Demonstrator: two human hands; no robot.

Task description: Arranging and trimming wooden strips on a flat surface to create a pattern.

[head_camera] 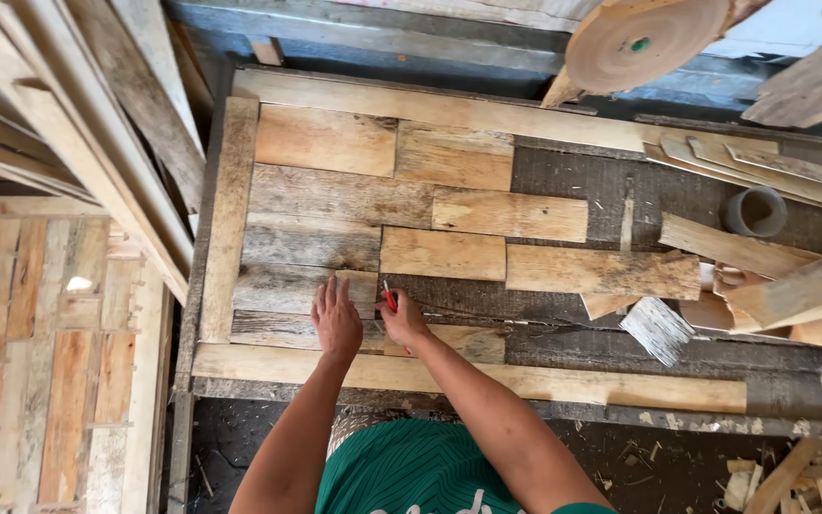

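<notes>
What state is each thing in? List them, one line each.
Left hand: open, flat on a small wood piece.
Right hand: closed on a red pencil, tip at the board.
Small pale wood piece: lying flat, pressed down.
Rectangular wooden frame panel: partly filled with planks.
Grey tape roll: lying flat, untouched.

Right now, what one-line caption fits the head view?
Left hand flat on a small wood piece while right hand holds a red pencil against it, within a framed plank panel.

Leaning weathered planks (68,124), blue wall boards (411,38), scrap-littered dark floor (677,466)
</notes>
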